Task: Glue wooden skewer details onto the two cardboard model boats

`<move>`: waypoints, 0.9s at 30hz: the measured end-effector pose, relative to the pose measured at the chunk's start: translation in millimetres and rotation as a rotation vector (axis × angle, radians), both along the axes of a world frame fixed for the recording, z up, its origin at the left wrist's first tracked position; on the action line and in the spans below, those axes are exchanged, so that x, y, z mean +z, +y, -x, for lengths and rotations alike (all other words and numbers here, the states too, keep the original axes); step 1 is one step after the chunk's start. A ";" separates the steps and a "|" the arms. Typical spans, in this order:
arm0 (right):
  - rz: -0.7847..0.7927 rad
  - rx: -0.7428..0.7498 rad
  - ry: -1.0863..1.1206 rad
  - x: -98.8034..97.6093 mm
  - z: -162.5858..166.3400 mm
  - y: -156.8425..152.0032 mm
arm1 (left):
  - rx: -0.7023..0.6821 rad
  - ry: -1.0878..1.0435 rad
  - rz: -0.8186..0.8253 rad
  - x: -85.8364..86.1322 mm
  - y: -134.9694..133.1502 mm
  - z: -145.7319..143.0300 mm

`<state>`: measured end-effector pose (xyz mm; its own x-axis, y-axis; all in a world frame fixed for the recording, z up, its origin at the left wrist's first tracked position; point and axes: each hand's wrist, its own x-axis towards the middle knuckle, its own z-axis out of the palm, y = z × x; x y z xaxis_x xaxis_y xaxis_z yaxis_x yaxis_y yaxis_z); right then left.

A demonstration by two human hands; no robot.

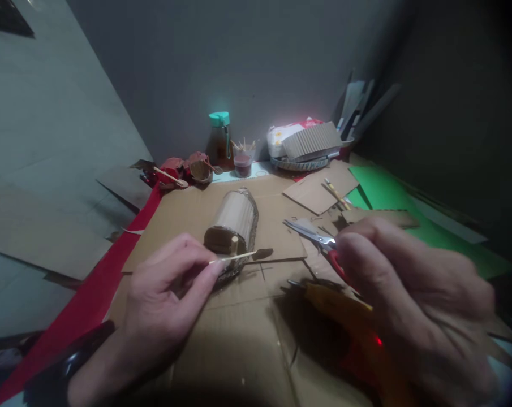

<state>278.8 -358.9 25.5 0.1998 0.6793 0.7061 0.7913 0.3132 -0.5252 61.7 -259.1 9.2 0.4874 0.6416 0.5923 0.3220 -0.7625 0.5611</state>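
Observation:
My left hand (pixel 171 297) pinches a thin wooden stick (pixel 234 258) between thumb and fingers; the stick points right and carries a small dark brown piece at its tip (pixel 263 254). Just behind it stands a small corrugated-cardboard model with a rounded roof (pixel 234 223). My right hand (pixel 408 297) is closed round red-handled scissors (pixel 313 236), whose metal blades point left toward the stick. A yellow tool (pixel 338 305) lies under my right hand. Everything rests on a large cardboard sheet (pixel 239 339).
At the back stand a brown bottle with a teal cap (pixel 219 138), a small cup of sticks (pixel 242 158), red-brown cardboard pieces (pixel 188 168) and a round tray with corrugated card (pixel 309 147). Green paper (pixel 387 195) lies right, a red strip (pixel 90 294) left, and loose cardboard pieces (pixel 319 189) sit between them.

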 end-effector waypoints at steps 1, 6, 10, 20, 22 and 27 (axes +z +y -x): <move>0.016 0.026 -0.048 -0.2 0.6 0.6 | -0.006 0.000 0.000 0.4 0.2 0.1; 0.079 0.117 -0.199 -2.5 3.4 4.6 | -0.041 -0.012 -0.011 1.6 1.2 0.7; 0.087 0.113 -0.145 -2.2 -0.6 4.9 | -0.042 0.000 -0.014 2.8 0.7 0.7; -0.073 -0.063 0.146 19.6 0.9 -10.0 | -0.069 0.002 -0.016 5.4 -1.0 -1.1; -0.080 -0.026 0.164 16.8 2.9 -9.9 | -0.065 0.011 -0.015 5.9 -1.3 -0.7; 0.100 0.126 -0.048 2.6 3.1 5.4 | -0.073 0.029 -0.012 7.0 -0.5 -0.4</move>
